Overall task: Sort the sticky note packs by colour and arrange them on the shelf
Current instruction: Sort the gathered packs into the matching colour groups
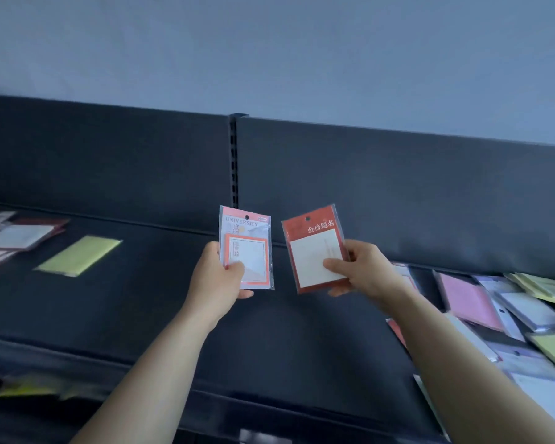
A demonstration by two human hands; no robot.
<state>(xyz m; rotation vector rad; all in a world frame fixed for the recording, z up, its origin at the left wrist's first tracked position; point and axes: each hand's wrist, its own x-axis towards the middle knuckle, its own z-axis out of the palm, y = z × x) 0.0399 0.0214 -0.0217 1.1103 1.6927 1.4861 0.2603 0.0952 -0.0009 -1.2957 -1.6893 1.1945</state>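
Both hands are up in front of the dark shelf [141, 302], one pack apiece. The left hand [220, 274] pinches a pale pack [250, 238] with an orange-red border and UNIVERSITY printed across the top. It has it by the lower left corner, thumb pressed on the front, fingers curled behind. That pack stands upright in the air over the middle of the shelf, touching nothing but the hand.

Just beside it, the right hand [359, 270] grips a deep red pack [314, 248] with a white pad showing and gold characters along the top. The thumb lies on the front and the fingers wrap round the right edge and the back. This one leans, its top tipped to the left. A narrow gap separates the two packs.

Down on the shelf, a yellow-green pack [79, 255] lies flat toward the left end. Past it, at the left edge, sits a small stack of red-and-white packs [13, 238], cut off by the frame. The right end holds a loose heap of packs [510, 318], overlapping and askew: a pink pack [468, 299] near the back edge, then white, lilac and yellow-green ones. Under the front edge at the left there are yellow shapes too smeared to make out.
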